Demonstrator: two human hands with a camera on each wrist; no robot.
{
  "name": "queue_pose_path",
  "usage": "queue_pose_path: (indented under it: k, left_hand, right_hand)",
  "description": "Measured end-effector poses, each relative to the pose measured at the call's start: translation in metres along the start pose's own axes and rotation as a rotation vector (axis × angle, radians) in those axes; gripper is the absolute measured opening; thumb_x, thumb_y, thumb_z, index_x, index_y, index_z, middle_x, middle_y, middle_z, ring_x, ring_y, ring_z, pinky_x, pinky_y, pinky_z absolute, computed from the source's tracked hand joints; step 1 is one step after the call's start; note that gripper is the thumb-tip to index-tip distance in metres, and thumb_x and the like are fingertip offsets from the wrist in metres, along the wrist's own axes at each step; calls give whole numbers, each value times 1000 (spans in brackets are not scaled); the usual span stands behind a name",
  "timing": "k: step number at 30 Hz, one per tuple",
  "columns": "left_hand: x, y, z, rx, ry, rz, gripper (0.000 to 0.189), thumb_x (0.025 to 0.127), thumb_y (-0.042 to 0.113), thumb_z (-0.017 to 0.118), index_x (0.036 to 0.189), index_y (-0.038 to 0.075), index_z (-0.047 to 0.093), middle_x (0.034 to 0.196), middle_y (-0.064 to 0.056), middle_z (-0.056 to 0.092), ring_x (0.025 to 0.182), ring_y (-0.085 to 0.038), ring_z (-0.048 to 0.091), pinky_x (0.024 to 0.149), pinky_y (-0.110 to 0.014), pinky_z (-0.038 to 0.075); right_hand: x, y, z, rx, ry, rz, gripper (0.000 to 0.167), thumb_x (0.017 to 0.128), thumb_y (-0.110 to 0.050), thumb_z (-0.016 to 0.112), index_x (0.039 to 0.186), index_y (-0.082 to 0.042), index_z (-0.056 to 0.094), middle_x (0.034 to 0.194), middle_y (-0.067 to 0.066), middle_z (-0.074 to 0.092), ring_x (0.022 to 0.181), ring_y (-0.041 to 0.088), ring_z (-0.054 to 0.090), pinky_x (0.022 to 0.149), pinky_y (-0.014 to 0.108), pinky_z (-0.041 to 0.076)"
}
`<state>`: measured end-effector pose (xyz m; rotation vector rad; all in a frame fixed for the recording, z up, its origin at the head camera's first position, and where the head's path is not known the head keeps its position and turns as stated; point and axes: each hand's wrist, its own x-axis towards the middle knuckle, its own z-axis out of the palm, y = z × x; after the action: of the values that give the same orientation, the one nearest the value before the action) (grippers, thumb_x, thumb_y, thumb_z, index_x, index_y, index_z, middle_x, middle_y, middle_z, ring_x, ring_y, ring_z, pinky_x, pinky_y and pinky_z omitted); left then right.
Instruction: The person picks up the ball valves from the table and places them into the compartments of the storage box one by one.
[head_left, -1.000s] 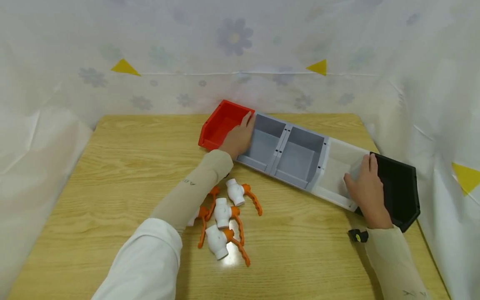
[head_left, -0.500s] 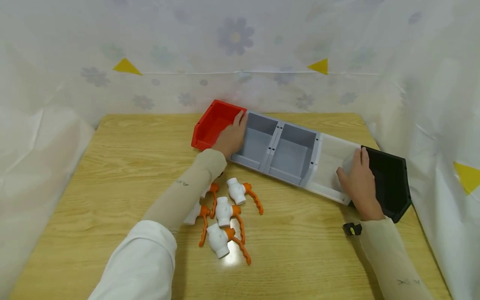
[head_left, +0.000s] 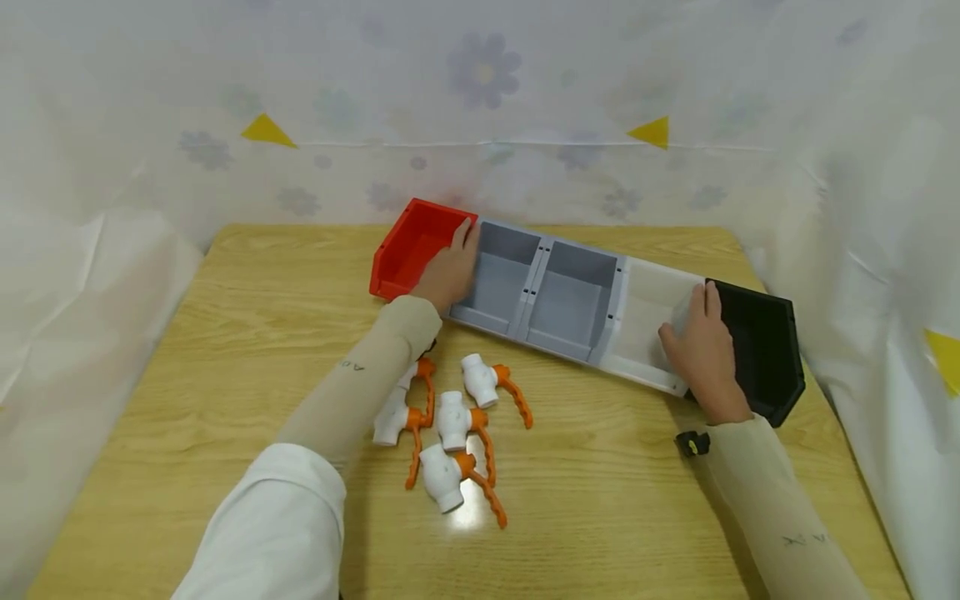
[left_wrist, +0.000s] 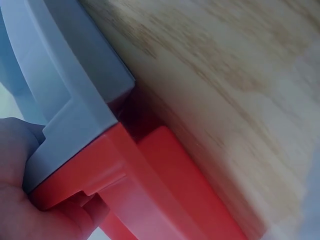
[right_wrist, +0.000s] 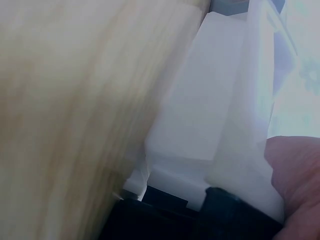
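Observation:
A row of joined storage bins lies slanted across the back of the table: a red bin (head_left: 412,242), two grey bins (head_left: 570,300), a white bin (head_left: 648,325) and a black bin (head_left: 761,358). My left hand (head_left: 447,271) grips the walls where red meets grey; the left wrist view shows the fingers wrapped at that joint. My right hand (head_left: 705,350) grips the walls between white and black, thumb inside the white bin. In front of the left forearm's right side lie several white ball valves (head_left: 452,421) with orange handles.
The wooden table (head_left: 600,500) runs up to a white flowered curtain (head_left: 480,125) behind and at both sides. The black bin's far end sits close to the table's right edge.
Both hands have shifted the bin row leftward, its black end also swinging slightly toward the back. The valves stay in place on the table.

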<state>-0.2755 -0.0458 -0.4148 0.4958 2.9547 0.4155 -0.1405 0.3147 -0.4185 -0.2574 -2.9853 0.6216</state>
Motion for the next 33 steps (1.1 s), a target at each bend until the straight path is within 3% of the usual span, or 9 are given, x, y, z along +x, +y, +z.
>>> queue_pose_path:
  k: [11,20,27,31,33]
  left_hand:
    - [-6,-4,-8,-13,6,-63,68,105,6,39,163,11,4,172,-8,3,63,-25,50,66,-34,50]
    - [-12,-11,-11,-57,-33,-108,72,103,5,41,163,10,0,172,-10,0,58,-23,48,62,-31,47]
    - [-13,-20,-17,-128,-89,-155,78,101,2,42,163,12,-5,171,-8,-9,54,-20,45,55,-28,41]
    - [-15,-26,-19,-135,-106,-176,80,101,3,42,162,13,-8,171,-7,-12,53,-20,45,54,-28,42]
    - [-17,-29,-22,-134,-98,-185,79,101,3,42,162,13,-9,171,-8,-12,54,-20,46,54,-28,42]
  right_hand:
    - [17,-8,3,-51,10,-52,79,98,-19,52,158,8,9,167,28,6,107,61,51,96,72,40]
    - [32,-9,8,-37,-19,-118,77,99,-19,51,158,7,8,167,28,4,100,59,53,88,69,42]
    - [45,-15,11,-29,-25,-152,77,99,-19,51,158,7,8,168,27,5,98,57,55,88,68,43]
    - [52,-20,14,-44,-29,-169,78,99,-19,52,159,6,9,168,26,6,89,52,58,80,64,45]
    - [56,-23,16,-46,-25,-186,77,99,-19,52,159,6,10,168,26,7,76,47,57,70,60,45]
